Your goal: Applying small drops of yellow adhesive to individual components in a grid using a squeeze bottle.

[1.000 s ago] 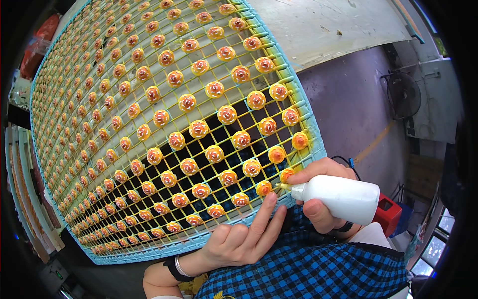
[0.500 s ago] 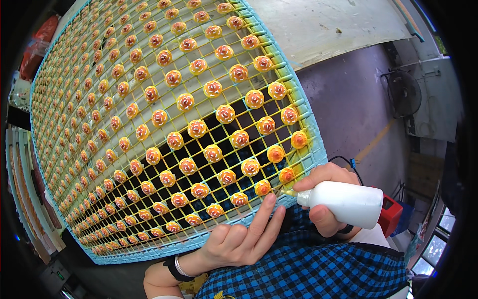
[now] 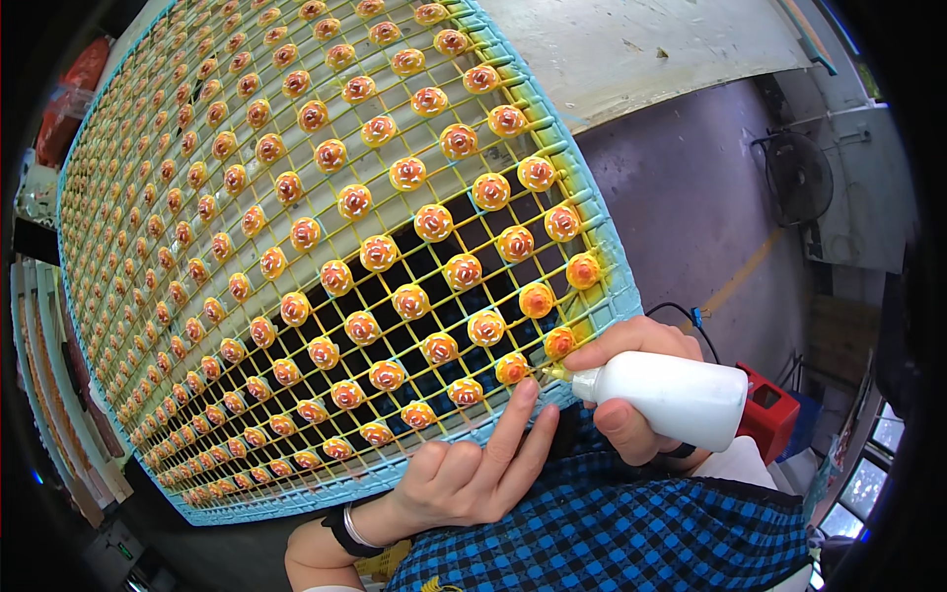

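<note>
My right hand (image 3: 631,424) is closed around a white squeeze bottle (image 3: 673,400) lying almost sideways, its narrow tip pointing left. The tip is at the lower right corner of a large grid panel (image 3: 607,232), close to an orange flower-shaped knob (image 3: 512,369). Yellow bars and a light blue wrapped rim make up the panel. Most knobs carry white strokes; several at this corner show plain orange. My left hand (image 3: 469,479) lies over the panel's lower rim, index and middle fingers stretched out, the others bent. Its index fingertip is just under that plain orange knob. Nothing shows in that hand.
A pale tabletop (image 3: 671,44) supports the panel's far part. To the right, a black fan (image 3: 797,178) stands by the wall, and a red container (image 3: 769,412) is behind my right hand. Long strips (image 3: 49,375) are stacked at the left.
The panel has shifted slightly left, and the bottle and my right hand have moved a little left and up with it. My left fingers stay near the same knob.
</note>
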A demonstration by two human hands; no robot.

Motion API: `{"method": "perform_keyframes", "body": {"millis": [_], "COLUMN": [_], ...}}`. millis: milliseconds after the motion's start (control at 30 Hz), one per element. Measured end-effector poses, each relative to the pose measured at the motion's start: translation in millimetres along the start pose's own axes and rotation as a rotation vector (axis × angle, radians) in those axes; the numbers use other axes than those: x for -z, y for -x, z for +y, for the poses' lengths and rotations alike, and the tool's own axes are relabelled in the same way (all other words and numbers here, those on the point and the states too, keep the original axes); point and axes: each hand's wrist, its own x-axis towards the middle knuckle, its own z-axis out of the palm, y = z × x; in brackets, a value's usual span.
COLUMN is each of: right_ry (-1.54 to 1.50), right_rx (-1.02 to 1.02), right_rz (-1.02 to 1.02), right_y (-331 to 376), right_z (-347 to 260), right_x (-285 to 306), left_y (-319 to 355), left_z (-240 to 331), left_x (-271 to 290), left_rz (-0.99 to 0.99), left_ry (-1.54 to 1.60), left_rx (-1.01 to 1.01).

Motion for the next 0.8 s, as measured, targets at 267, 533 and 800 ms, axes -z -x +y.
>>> {"method": "perform_keyframes", "body": {"millis": [267, 533, 800], "right_ry": [-0.022, -0.062, 0.034], "right_rx": [0.026, 0.06, 0.176], "right_rz": [-0.015, -0.032, -0.067], "right_y": [-0.2, 0.6, -3.5], "right_z": [2.9, 2.5, 5.1], "right_x": [0.2, 0.9, -2.7], "left_y": [-0.1, 0.2, 2.4], "left_z": [0.4, 1.2, 0.8], "left_x": [-0.1, -0.6, -1.2], "left_rz": [0.002, 0.004, 0.011], "left_ry": [0.011, 0.017, 0.023], "left_rx": [0.002, 0.012, 0.009]}}
